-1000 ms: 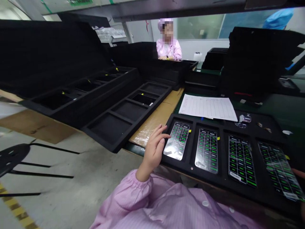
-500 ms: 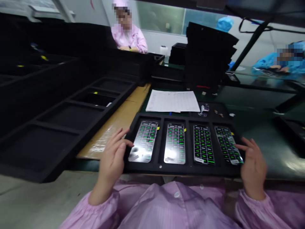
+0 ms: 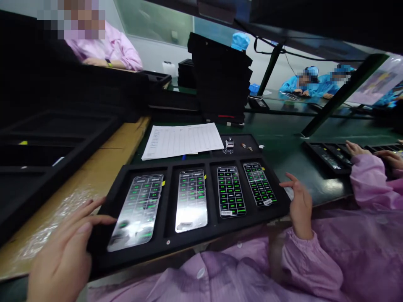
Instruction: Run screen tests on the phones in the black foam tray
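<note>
In front of me lies a black tray with several compartments. Each compartment holds a smartphone with a lit screen showing a grid of green text: a glare-covered phone at the left, another phone beside it, then a darker phone and the rightmost phone. My left hand rests at the tray's left edge, fingers stretched over the rim towards the leftmost phone. At the right edge is my right hand, its index finger extended at the rim. Neither hand holds a phone.
Behind the tray lie printed sheets and a small shiny metal item. A tall stack of black trays rises beyond. More black trays stand left. Another person's hand is over a tray at right.
The view has swung to the right and closer, so the tray and sheets appear further left. A neighbour's hands and tray have come into view. Both my hands stay at the tray's sides.
</note>
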`<state>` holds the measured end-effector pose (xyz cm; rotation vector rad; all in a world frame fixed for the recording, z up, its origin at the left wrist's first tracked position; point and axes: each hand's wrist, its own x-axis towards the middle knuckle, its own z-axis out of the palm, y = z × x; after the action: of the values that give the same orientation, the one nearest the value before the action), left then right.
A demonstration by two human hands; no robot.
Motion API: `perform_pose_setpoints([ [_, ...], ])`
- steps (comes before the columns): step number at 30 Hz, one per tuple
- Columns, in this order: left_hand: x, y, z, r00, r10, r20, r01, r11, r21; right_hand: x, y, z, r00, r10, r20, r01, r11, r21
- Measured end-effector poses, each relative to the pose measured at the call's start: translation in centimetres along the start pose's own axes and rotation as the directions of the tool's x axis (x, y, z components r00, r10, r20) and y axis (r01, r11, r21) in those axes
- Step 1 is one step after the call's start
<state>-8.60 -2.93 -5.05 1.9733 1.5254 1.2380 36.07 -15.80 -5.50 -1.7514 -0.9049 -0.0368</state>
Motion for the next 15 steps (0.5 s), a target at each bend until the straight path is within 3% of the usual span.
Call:
perform_pose_setpoints([
  [3, 0.2, -0.5, 0.0, 0.999, -0.035, 0.001, 0.035, 0.998, -0.045, 0.4, 0.7, -0.5, 0.997, -0.016, 0.075, 0.028, 0.988, -0.153],
  [7, 1.1, -0.9, 0.0, 0.981, -0.19, -0.032, 0.189, 0.982, -0.026, 0.4, 1.4, 0.2, 0.975, -0.049, 0.219, 0.111, 0.953, -0.283],
  [10, 2.4, -0.3, 0.0, 0.959, -0.281, 0.036, 0.279, 0.959, 0.042, 0.9, 1.6, 1.4, 0.96, -0.042, 0.275, 0.126, 0.947, -0.296],
  [15, 5.2, 1.4, -0.1, 0.93, -0.34, 0.143, 0.327, 0.939, 0.105, 2.9, 2.4, 3.5, 0.954, -0.012, 0.3, 0.101, 0.954, -0.283],
])
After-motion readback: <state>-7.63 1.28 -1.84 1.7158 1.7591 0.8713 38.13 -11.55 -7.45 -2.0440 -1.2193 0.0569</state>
